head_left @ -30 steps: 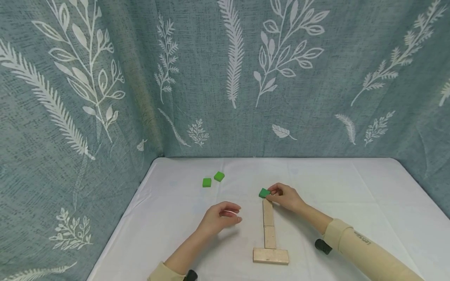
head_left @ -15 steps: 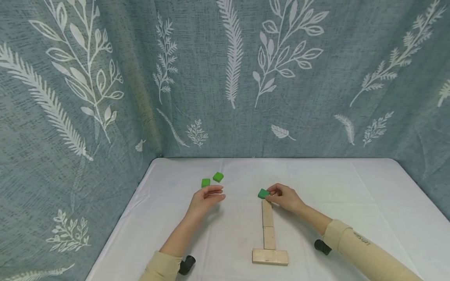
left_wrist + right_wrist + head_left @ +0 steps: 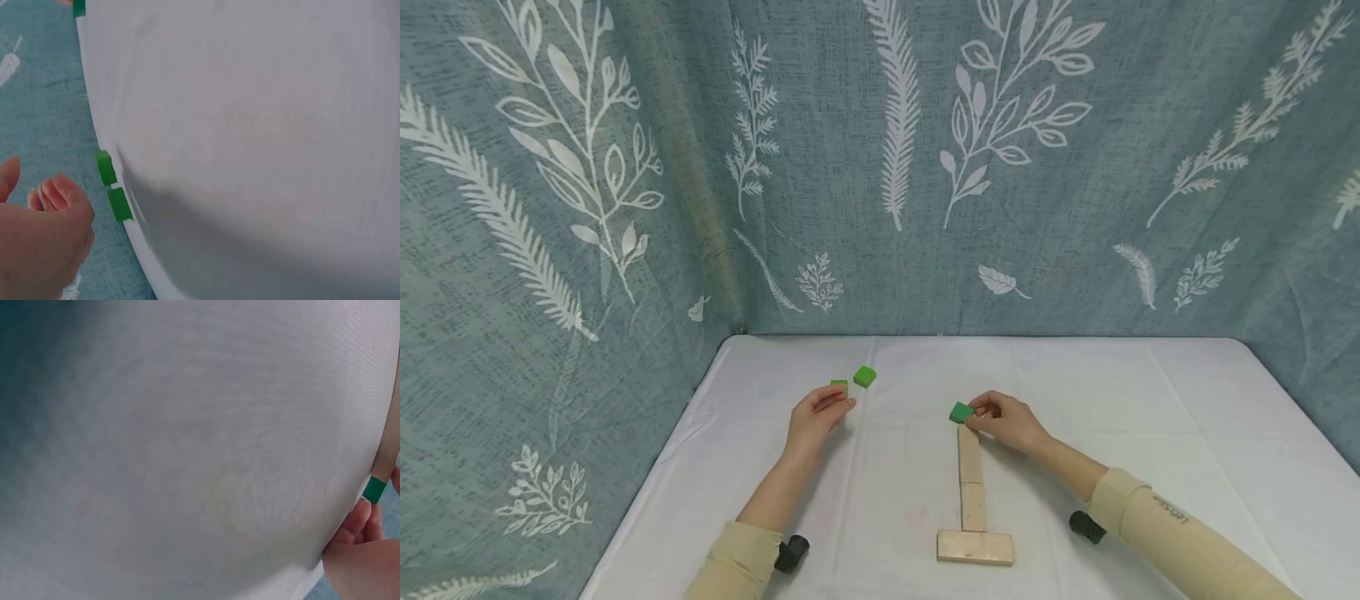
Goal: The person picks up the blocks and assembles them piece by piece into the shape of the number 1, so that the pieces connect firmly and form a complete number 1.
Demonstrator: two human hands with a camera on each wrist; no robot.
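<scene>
My right hand (image 3: 1011, 422) pinches a dark green block (image 3: 961, 412) at the far end of a line of wooden blocks. Two long wooden blocks (image 3: 970, 454) lie end to end, and a wider wooden block (image 3: 974, 547) lies crosswise at their near end. My left hand (image 3: 814, 418), its fingers loosely bent, hovers by a light green block (image 3: 838, 385) and partly covers it in the head view. A gap shows between that hand and the green blocks (image 3: 119, 204) in the left wrist view. A second light green block (image 3: 865, 377) lies just to the right.
A white cloth (image 3: 1112, 400) covers the table. A blue-green curtain (image 3: 850, 167) with white leaf prints hangs behind and at the sides. Black wrist devices (image 3: 1086, 527) sit at both cuffs.
My left hand has moved left and away from me, from beside the wooden line to the light green blocks. My right hand has stayed on the dark green block.
</scene>
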